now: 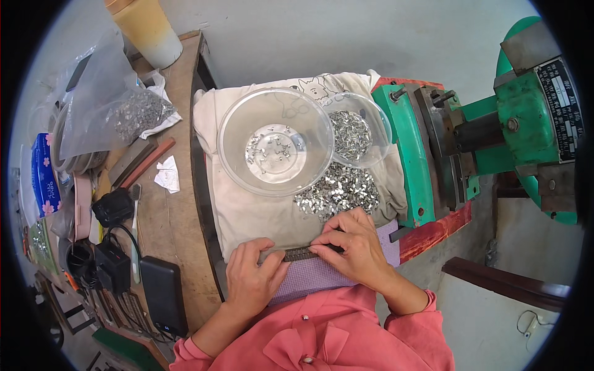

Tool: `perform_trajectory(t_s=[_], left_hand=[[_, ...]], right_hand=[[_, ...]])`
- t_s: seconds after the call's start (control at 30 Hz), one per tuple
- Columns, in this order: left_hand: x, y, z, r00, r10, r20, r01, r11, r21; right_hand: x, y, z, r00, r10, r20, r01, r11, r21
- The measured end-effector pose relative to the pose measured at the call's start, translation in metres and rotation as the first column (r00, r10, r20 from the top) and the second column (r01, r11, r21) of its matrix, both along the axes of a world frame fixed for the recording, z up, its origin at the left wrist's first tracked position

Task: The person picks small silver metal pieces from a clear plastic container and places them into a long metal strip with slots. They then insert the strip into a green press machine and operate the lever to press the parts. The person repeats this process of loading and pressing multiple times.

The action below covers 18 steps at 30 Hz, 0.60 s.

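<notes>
Two hands at work: left hand (250, 281), right hand (352, 244), both on one dark metal strip (304, 253). Two clear plastic bowls: large bowl (230, 145), small bowl (382, 133). One loose pile of small metal clips (337, 191) on cloth, too many to count. One green press machine (526, 117). One clear bag of clips (133, 114). One tan cup (148, 31). One black power bank (164, 297).

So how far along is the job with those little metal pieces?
A few pieces already lie in the big clear bowl. Both hands, left hand and right hand, hold a dark metal strip. A pile of pieces on the cloth and a fuller small bowl remain.
</notes>
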<state>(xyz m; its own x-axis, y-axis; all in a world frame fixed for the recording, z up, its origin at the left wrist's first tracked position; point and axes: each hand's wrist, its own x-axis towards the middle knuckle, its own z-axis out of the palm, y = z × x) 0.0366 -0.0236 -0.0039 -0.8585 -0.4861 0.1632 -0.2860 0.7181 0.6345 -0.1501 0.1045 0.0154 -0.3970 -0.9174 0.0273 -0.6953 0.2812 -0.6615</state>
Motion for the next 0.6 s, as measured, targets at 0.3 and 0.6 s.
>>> perform_trajectory(t_s=[0.3, 0.6], left_hand=[[-0.002, 0.001, -0.001, 1.0, 0.0, -0.011, 0.0, 1.0, 0.009], [-0.001, 0.0, 0.013, 1.0, -0.001, 0.029, -0.003, 0.99, 0.14]], right_hand=[[-0.008, 0.005, 0.003, 1.0, 0.022, -0.016, -0.022, 1.0, 0.017], [-0.076, -0.011, 0.037, 0.961, -0.196, -0.194, 0.165, 0.973, -0.164]])
